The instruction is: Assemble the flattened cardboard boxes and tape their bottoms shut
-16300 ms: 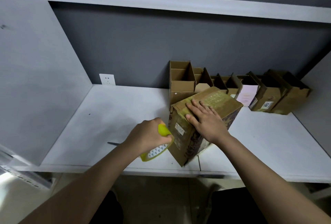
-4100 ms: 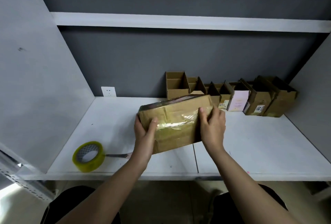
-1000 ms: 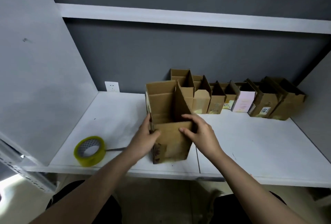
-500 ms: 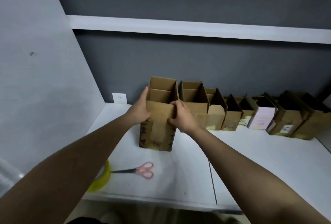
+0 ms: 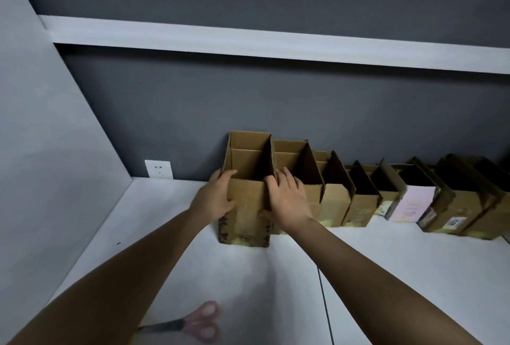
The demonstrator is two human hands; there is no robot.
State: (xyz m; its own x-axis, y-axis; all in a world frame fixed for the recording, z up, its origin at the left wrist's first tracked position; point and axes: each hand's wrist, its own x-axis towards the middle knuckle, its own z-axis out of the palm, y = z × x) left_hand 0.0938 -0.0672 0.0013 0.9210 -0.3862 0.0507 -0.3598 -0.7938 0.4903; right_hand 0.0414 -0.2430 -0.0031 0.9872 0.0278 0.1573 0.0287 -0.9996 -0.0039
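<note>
Left hand (image 5: pixel 218 201): curled round the near left corner of the open cardboard box (image 5: pixel 245 206), fingers over the top edge, thumb on the front face. Right hand (image 5: pixel 287 204): gripping the near right corner of the same box, fingers lying over the rim toward the neighbouring box, thumb on the front face lower down. Box is held between the two hands, upright, open end up, flaps raised, standing on the white surface (image 5: pixel 276 275) against the dark back wall (image 5: pixel 276 113).

Just right of the right hand: a row of boxes (image 5: pixel 358 201), also upright and open, runs along the wall; the held box touches the first of them and forms the left end of the row. One box further along has a pale pink front (image 5: pixel 411 204).

Left of the left hand, on the wall: white socket plate (image 5: pixel 158 169).

Near edge of the surface, below the left forearm: pink-handled scissors (image 5: pixel 201 322), lying flat, blades partly hidden under the arm.

Above the hands: a white shelf edge (image 5: pixel 276 41).
</note>
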